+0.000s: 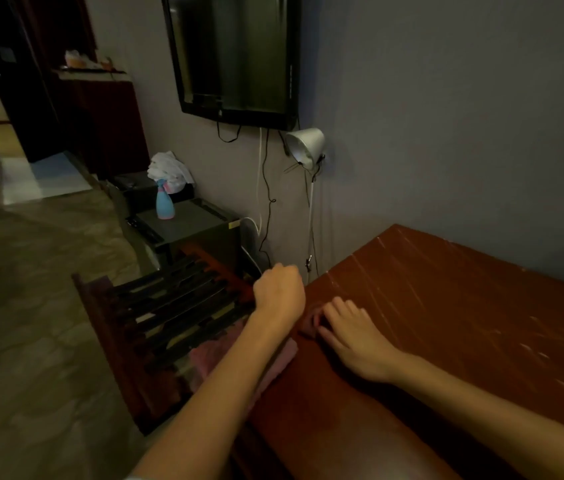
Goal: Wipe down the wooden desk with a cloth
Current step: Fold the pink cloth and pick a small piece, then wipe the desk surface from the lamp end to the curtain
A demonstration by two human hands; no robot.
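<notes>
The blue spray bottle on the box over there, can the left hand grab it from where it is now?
Probably not without stepping closer. The spray bottle stands on a grey box beyond the slatted rack, well past the left hand, which is a closed fist by the desk edge. Nothing blocks it; it just looks too far.

The counter (447, 323) stands against the wall at right, a slatted rack (169, 317) beside its left end. A cloth (277, 365) drapes over that left edge, under the left hand (279, 294), which hovers above the corner; the right hand (353, 336) rests flat on the counter just right of it. Behind the rack sits a box-shaped unit (a spray bottle (165, 202) on top). A television (235, 57) hangs on the wall above, a lamp (306, 147) below its right corner.
</notes>
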